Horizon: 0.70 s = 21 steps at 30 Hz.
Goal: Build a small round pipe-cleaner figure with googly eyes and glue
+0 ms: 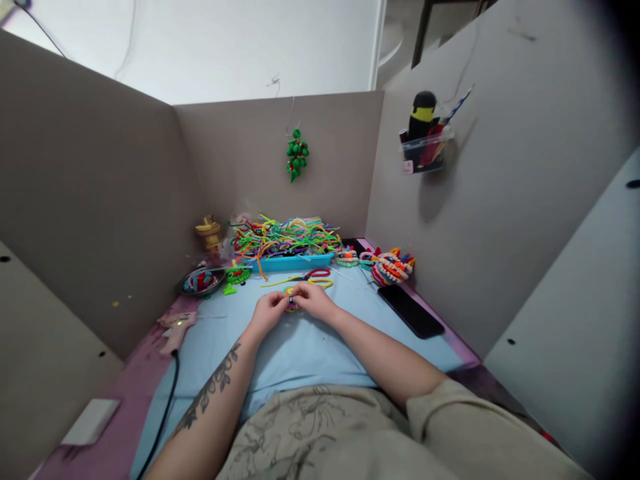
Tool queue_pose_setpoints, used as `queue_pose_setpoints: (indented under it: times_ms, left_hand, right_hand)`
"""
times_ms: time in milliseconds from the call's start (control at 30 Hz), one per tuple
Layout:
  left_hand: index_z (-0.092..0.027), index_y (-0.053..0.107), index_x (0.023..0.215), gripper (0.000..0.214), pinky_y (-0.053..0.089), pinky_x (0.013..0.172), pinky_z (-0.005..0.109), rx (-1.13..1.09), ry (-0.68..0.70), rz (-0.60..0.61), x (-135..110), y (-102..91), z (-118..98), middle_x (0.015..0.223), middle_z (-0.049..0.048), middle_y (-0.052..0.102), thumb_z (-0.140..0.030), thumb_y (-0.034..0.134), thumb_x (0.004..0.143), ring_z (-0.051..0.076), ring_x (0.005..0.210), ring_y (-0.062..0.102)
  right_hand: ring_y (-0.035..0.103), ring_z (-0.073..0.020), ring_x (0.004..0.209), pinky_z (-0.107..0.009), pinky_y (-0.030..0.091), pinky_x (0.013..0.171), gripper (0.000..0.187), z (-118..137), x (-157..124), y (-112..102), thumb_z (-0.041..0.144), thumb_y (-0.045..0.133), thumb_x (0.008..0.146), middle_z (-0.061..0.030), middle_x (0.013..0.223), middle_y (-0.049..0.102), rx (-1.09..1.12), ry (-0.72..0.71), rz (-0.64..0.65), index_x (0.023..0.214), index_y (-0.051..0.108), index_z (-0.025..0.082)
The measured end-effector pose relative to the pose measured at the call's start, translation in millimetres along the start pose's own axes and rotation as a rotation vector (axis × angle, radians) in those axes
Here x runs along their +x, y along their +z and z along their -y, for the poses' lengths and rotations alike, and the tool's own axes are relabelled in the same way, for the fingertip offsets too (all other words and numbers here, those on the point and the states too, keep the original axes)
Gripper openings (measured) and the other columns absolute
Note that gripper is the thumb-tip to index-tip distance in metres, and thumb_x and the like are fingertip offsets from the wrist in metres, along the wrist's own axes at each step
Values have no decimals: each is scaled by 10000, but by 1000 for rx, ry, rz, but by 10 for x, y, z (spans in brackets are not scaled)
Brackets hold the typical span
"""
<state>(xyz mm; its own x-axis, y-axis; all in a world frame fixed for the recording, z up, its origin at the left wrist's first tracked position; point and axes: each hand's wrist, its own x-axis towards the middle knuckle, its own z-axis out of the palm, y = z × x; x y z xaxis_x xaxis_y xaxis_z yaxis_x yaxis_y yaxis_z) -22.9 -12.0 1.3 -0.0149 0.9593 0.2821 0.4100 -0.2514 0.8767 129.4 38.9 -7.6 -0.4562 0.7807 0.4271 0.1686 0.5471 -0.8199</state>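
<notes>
My left hand (270,310) and my right hand (311,298) meet over the light blue mat (300,353), fingers pinched together on a small colourful pipe-cleaner piece (291,298) between them. The piece shows yellow, green and pink, and most of it is hidden by my fingers. Just beyond my hands lie red-handled scissors (316,273) and a yellow pipe cleaner (320,283). A blue tray (293,263) heaped with several bright pipe cleaners stands further back.
A black phone (410,310) lies at the right of the mat. Finished coiled pieces (390,267) sit at the back right, a dark dish (201,281) at the left, a glue gun (175,330) with cable at the left edge. Grey partition walls enclose the desk.
</notes>
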Motion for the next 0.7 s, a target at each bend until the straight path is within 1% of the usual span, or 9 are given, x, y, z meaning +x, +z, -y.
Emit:
queue_pose_setpoints:
  times_ms: [67, 200, 300, 367, 433, 500, 567, 700]
  left_hand:
    - [-139, 640, 664, 262, 377, 526, 218, 24, 12, -6, 0, -1, 9, 570, 5, 595, -393, 583, 689, 123, 542, 505]
    - [-140, 646, 689, 279, 373, 530, 220, 18, 11, 25, 6, -1, 41, 579, 6, 594, -411, 580, 693, 128, 553, 503]
    - [-142, 631, 680, 275, 358, 522, 214, 18, 24, 29, 23, 5, 76, 571, -4, 574, -408, 563, 708, 119, 544, 484]
    - [-145, 617, 673, 261, 350, 514, 209, 16, 38, 16, 35, 10, 93, 570, -11, 563, -393, 553, 720, 113, 542, 473]
    - [-147, 605, 678, 248, 347, 507, 205, -3, 41, -4, 44, 14, 96, 570, -15, 556, -382, 545, 728, 109, 541, 470]
    - [-148, 594, 685, 247, 347, 502, 205, -26, 29, -25, 47, 14, 87, 569, -18, 548, -383, 539, 732, 108, 537, 468]
    - [-150, 578, 679, 250, 346, 501, 207, -41, 11, -43, 46, 11, 71, 563, -21, 539, -390, 537, 732, 108, 529, 464]
    - [-155, 558, 667, 237, 352, 511, 212, -62, 2, -61, 41, 8, 52, 556, -34, 532, -380, 535, 737, 103, 519, 462]
  right_hand:
    - [460, -89, 512, -180, 339, 497, 37, 2, 0, -9, 143, 542, 684, 50, 544, 516, 26, 11, 19, 665, 555, 172]
    - [463, -86, 471, -178, 339, 464, 53, 7, 1, -32, 163, 562, 671, 52, 501, 509, 112, 54, 77, 628, 530, 167]
    - [450, -80, 433, -177, 338, 443, 50, -22, 15, -20, 171, 562, 668, 61, 475, 492, 198, 90, 103, 641, 520, 169]
    - [455, -77, 436, -180, 356, 451, 19, -49, 31, -2, 171, 550, 673, 60, 507, 505, 255, 110, 104, 683, 535, 168]
    - [493, -84, 493, -192, 394, 500, 58, -64, 46, 9, 161, 535, 677, 45, 584, 549, 274, 103, 81, 729, 559, 165]
    - [537, -102, 592, -212, 425, 582, 97, -60, 55, 4, 147, 529, 682, 23, 673, 592, 220, 68, 39, 758, 587, 164]
    - [553, -120, 674, -231, 429, 646, 105, -44, 55, -12, 145, 536, 691, 6, 727, 611, 103, 22, -17, 763, 610, 164]
    - [531, -135, 709, -241, 405, 659, 72, -15, 36, -43, 164, 548, 710, -6, 738, 602, -111, -55, -106, 723, 619, 169]
